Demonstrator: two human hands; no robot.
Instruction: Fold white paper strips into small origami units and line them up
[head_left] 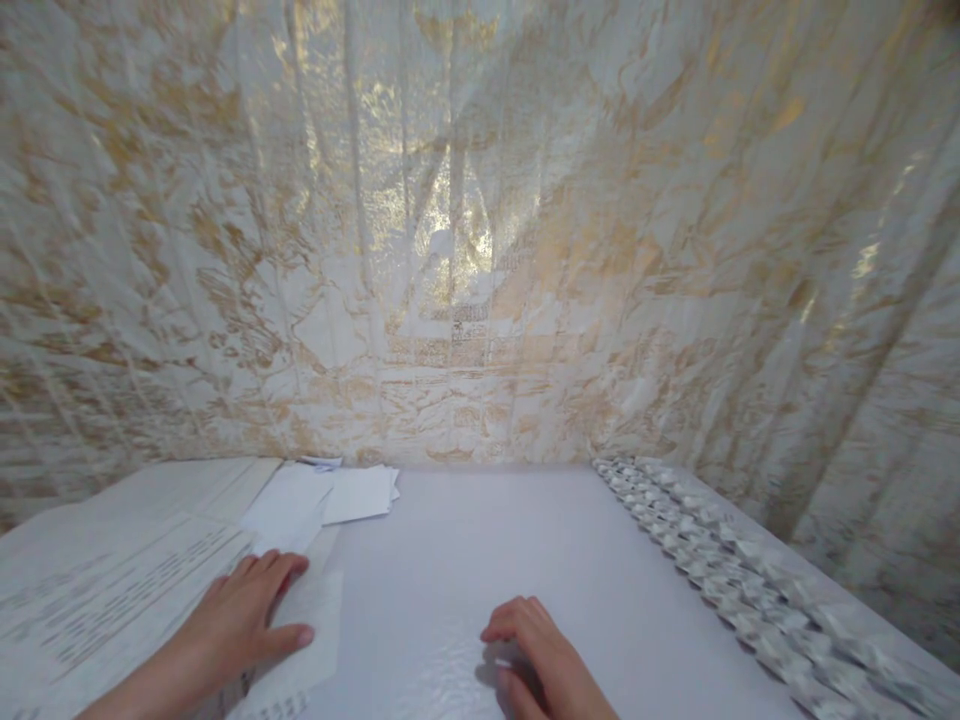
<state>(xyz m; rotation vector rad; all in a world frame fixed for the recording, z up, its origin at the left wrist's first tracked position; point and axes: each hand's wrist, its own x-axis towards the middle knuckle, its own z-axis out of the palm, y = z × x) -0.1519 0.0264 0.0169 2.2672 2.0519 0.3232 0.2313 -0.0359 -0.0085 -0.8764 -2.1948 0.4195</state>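
My left hand (244, 615) rests palm down on a stack of papers at the left, its thumb spread away from the fingers. Under and beside it lies a thin white sheet (319, 625); printed sheets (142, 590) with lines of text spread out further left. Low in the middle, my right hand (544, 655) hovers at or just over the white tabletop (450, 540). Its fingers are bent and stand apart from the thumb, and I see nothing held between them. The right wrist runs out of the bottom edge.
Small white cards (360, 493) sit in a pile at the back left, next to blank white paper (289, 505). Long rows of folded paper pieces (720, 575) line the right side of the table. A gold-and-white patterned curtain (480, 250) hangs behind the table.
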